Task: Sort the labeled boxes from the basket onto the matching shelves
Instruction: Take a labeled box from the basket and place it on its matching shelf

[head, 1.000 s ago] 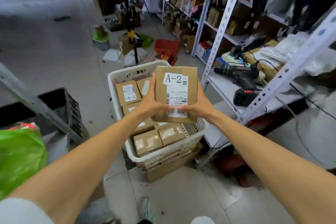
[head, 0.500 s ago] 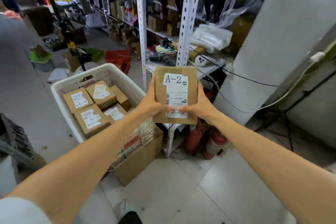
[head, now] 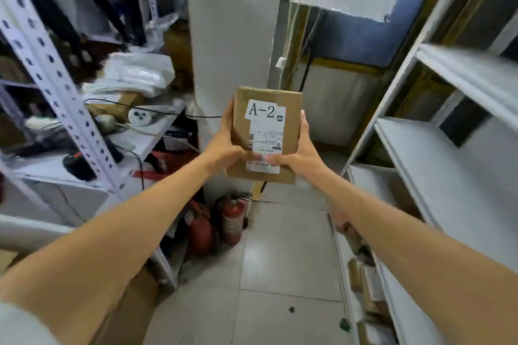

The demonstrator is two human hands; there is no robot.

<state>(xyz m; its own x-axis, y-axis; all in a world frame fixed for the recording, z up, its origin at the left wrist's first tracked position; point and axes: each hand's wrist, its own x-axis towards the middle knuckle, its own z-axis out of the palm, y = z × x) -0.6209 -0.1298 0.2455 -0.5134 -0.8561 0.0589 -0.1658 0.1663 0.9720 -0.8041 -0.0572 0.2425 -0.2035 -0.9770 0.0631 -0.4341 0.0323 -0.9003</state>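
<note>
Shelves (head: 420, 154) flank box (head: 266, 131) (A-2) held by left hand (head: 224, 148), right hand (head: 302, 154).

The box (head: 264, 136) is plain brown cardboard. Its label (head: 265, 123) is white, with "A-2" in black letters and a barcode of thin black stripes. The shelf (head: 437, 165) on the right is white, and the small boxes (head: 367, 286) low on it are brown. The rack (head: 53, 70) on the left is pale grey-white, its posts dotted with rows of dark holes. Two fire extinguishers (head: 232, 221) are red. The pillar (head: 229, 22) is off-white and the panel (head: 353, 36) beside it is dark blue. The floor (head: 288, 255) is pale grey tile crossed by darker seams. A cable (head: 134, 106) is black.
</note>
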